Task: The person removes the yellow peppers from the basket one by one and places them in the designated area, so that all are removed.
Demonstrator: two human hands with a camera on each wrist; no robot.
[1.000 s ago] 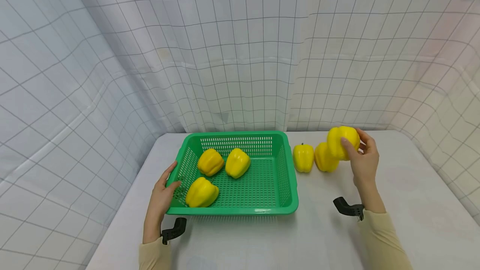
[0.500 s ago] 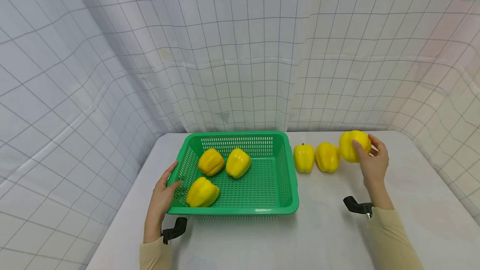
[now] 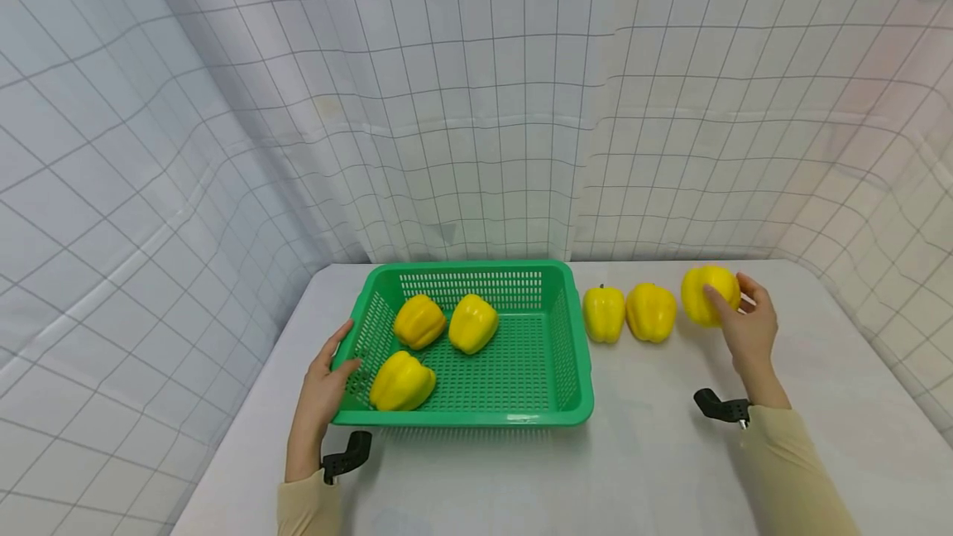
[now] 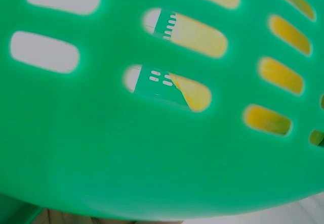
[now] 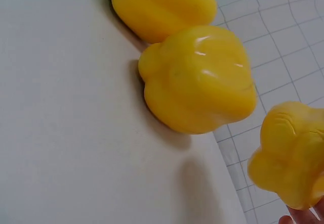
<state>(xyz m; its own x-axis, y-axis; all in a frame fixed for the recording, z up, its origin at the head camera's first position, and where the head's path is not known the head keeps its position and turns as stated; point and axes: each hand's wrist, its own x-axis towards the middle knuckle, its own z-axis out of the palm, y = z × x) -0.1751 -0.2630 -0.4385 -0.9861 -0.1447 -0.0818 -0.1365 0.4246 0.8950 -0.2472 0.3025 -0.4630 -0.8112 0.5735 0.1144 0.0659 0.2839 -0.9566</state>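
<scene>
In the head view, my right hand (image 3: 750,327) grips a yellow bell pepper (image 3: 703,296), thumb on the near side. The right wrist view has this pepper (image 5: 291,155) raised off the table, with a shadow below. Just left of it, two more yellow peppers, one (image 3: 651,313) beside the other (image 3: 604,314), rest on the table. My left hand (image 3: 322,383) holds the left rim of a green plastic basket (image 3: 476,418), its thumb over the edge. Slotted green wall (image 4: 126,148) fills most of the left wrist view, hiding nearly all of that hand.
Three yellow peppers lie inside the basket: one at the back left (image 3: 419,322), one nearer the middle (image 3: 473,324), one at the front left (image 3: 402,382). A white table (image 3: 633,470) bears everything. Gridded white curtains (image 3: 476,106) enclose the back and sides.
My right hand has carried its pepper rightward and slightly down, away from the two peppers on the table, uncovering the nearer one. The left hand and basket stay put.
</scene>
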